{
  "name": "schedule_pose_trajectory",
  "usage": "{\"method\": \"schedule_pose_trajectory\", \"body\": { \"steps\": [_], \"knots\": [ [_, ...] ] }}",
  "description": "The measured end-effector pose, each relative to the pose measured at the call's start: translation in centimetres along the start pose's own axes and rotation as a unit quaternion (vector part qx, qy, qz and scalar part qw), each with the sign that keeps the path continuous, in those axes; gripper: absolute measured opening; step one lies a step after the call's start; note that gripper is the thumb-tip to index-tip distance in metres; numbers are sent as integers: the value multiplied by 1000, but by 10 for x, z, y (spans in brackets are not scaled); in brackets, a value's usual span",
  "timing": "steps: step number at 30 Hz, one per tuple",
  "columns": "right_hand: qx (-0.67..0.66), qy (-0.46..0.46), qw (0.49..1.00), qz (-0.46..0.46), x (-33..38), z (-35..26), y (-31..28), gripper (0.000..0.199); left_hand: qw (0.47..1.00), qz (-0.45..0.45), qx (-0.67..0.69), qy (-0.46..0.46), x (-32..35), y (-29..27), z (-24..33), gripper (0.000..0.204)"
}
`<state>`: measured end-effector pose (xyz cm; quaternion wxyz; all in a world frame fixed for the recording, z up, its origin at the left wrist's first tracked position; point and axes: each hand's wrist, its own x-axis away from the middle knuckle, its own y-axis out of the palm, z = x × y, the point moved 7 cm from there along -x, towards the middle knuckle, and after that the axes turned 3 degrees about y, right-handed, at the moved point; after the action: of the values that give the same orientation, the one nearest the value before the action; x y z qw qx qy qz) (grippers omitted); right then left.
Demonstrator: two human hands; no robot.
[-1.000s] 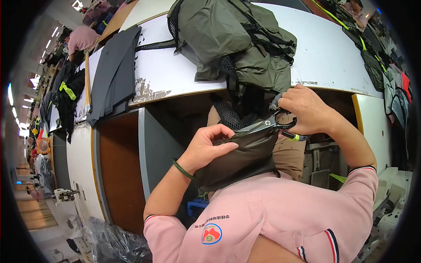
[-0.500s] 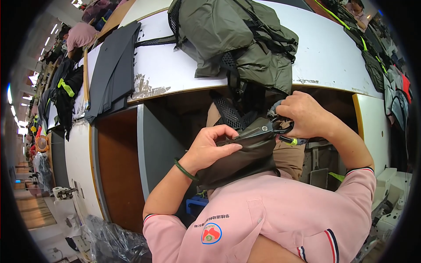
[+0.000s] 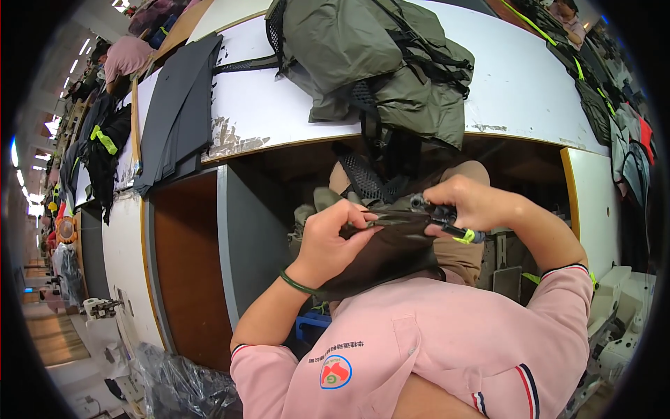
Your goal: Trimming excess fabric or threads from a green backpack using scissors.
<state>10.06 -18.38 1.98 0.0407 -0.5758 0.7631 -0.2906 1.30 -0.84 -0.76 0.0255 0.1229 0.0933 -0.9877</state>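
Both forearms rise from the lower edge and bend inward, meeting near picture centre in front of the chest. The left hand (image 3: 333, 241), a green band at its wrist, points toward two o'clock with fingers curled and thumb pressed in a closed pinch. The right hand (image 3: 469, 202) reaches toward nine o'clock, its grip closed, knuckles up.

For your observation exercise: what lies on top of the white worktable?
An olive green backpack sprawls over the white worktable edge; dark grey fabric panels lie left. The table surface beneath both is hidden.
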Motion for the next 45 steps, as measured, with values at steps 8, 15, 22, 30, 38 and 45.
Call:
{"method": "schedule_pose_trajectory", "body": {
  "steps": [8, 15, 22, 30, 38, 45],
  "knots": [
    [338, -122, 919, 164, 26, -25, -33, 33, 952, -13, -179, 248, 14, -3, 32, 33],
    [403, -113, 895, 152, 29, -30, -35, 29, 949, -22, -167, 267, 12, 6, 37, 33],
    [406, -110, 899, 123, 25, -31, -32, 26, 948, -30, -167, 270, 12, 6, 39, 32],
    [385, -70, 913, 114, 37, -15, -46, 24, 934, -37, -201, 294, 16, 10, 45, 25],
    [354, -32, 932, 74, 62, 13, -51, 28, 914, -48, -232, 331, 25, 7, 46, 26],
    [367, -67, 923, 96, 64, 5, -48, 29, 907, -48, -237, 344, 27, 9, 47, 26]
  ]
}}
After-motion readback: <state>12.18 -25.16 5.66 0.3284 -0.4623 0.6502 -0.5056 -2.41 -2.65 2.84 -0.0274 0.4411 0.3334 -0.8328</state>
